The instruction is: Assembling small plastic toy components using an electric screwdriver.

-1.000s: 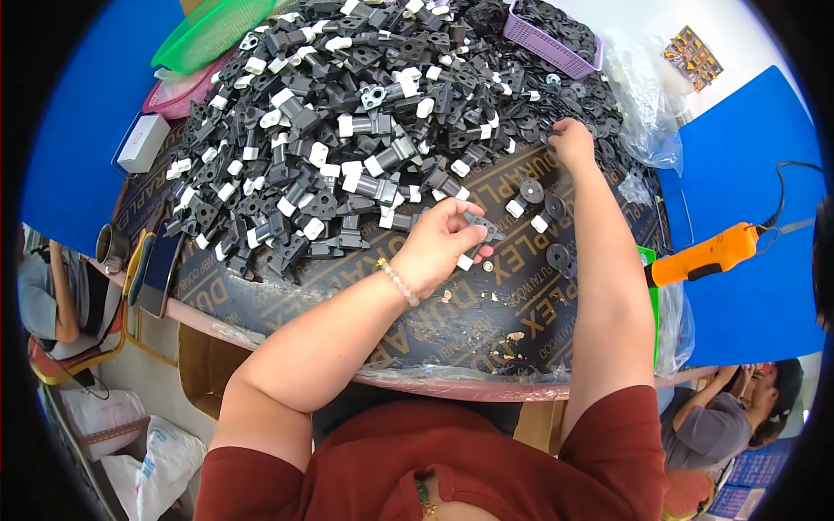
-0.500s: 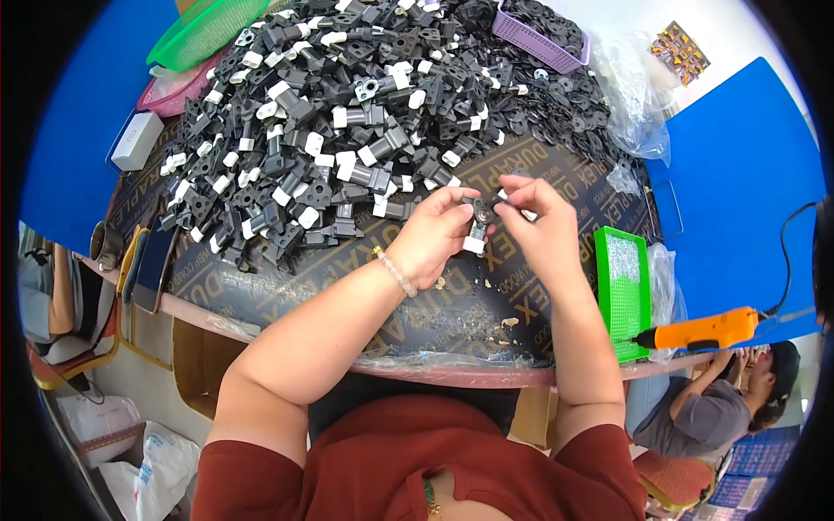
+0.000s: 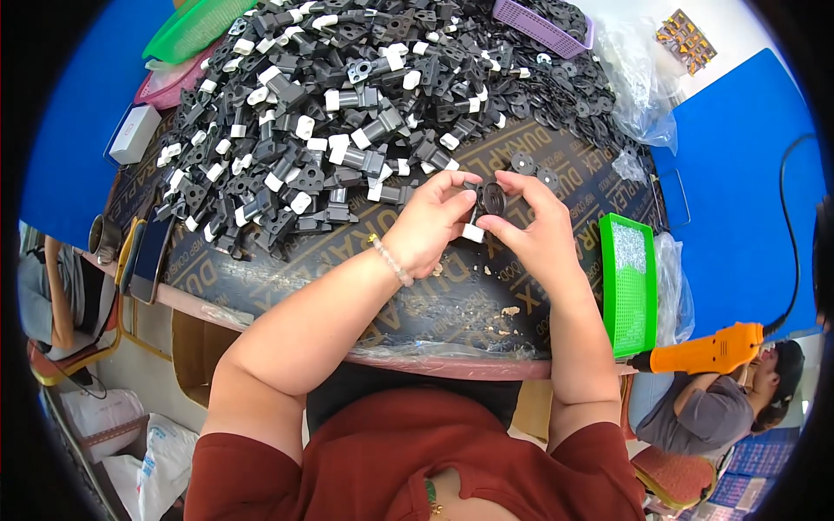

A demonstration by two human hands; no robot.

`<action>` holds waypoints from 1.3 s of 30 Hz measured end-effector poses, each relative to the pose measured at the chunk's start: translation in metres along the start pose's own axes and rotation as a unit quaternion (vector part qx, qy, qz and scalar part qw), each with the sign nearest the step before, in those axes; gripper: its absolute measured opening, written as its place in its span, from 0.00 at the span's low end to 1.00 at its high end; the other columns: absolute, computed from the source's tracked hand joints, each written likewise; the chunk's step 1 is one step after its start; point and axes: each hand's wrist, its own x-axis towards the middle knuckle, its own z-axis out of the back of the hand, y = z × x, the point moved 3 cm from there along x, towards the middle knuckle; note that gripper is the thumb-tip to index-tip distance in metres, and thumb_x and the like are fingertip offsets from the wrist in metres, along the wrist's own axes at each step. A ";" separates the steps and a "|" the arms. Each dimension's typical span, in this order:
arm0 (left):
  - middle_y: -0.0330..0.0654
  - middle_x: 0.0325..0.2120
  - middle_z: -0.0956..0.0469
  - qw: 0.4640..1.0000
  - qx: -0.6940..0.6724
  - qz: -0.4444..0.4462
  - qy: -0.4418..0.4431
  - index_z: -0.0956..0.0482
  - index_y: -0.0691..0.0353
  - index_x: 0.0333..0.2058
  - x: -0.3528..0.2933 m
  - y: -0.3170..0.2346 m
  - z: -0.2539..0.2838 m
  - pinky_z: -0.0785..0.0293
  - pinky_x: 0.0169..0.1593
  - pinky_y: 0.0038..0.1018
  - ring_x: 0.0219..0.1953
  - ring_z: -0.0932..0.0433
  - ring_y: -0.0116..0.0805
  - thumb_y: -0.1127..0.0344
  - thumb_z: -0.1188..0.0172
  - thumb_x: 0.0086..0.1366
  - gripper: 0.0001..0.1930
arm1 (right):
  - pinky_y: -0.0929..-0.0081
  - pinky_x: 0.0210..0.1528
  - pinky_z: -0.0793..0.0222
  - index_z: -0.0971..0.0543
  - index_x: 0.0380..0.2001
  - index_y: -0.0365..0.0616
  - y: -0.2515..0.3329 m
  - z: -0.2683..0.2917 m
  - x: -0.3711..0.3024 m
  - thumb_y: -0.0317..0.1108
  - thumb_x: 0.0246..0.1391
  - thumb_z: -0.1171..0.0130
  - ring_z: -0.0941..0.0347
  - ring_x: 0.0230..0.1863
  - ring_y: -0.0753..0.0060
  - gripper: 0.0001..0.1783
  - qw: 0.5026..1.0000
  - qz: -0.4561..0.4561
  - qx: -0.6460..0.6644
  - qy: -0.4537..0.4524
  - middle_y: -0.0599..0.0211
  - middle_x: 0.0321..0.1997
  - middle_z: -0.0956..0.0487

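Note:
My left hand pinches a black plastic part with a white end, its thumb and forefinger closed on it. Between my two hands stands a round black ribbed disc, turned partly edge-on. My right hand grips this disc at its right edge, between thumb and fingers. Disc and part are held close together; whether they are joined I cannot tell. Two small dark discs lie on the table just beyond my right hand. A big heap of black parts with white ends spreads beyond my left hand.
Loose black discs lie far right, by a purple basket. A green tray of small shiny pieces stands right, with an orange electric screwdriver near its front. Clear plastic bags lie behind. Another person sits lower right.
My right hand, earlier pinched beside the part, now holds the round black disc against it. Two dark discs now show on the table beyond that hand. The left hand keeps its part.

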 end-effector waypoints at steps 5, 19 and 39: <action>0.39 0.36 0.26 1.000 -0.012 -0.010 0.005 0.30 0.63 0.50 0.001 0.006 0.000 0.25 0.38 0.24 0.34 0.26 0.25 0.70 0.50 0.70 0.12 | 0.67 0.51 0.30 0.22 0.43 0.39 -0.002 -0.001 -0.001 0.35 0.34 0.24 0.26 0.49 0.56 0.29 0.990 0.096 -0.105 -0.010 0.58 0.45 0.22; 0.41 0.40 0.25 0.999 -0.035 0.012 0.012 0.31 0.64 0.51 -0.003 0.004 -0.005 0.23 0.41 0.25 0.38 0.24 0.26 0.71 0.54 0.71 0.12 | 0.68 0.51 0.30 0.22 0.42 0.38 0.001 0.001 -0.001 0.36 0.37 0.25 0.24 0.47 0.60 0.27 0.997 0.001 -0.072 0.027 0.59 0.44 0.21; 0.43 0.56 0.28 0.534 0.798 -0.273 -0.065 0.25 0.58 0.53 -0.011 -0.013 -0.004 0.54 0.68 0.51 0.64 0.38 0.41 0.59 0.39 0.59 0.23 | 0.62 0.59 0.34 0.25 0.52 0.37 -0.123 0.068 0.010 0.34 0.46 0.33 0.29 0.57 0.47 0.29 0.946 -0.217 -0.225 -0.090 0.47 0.54 0.24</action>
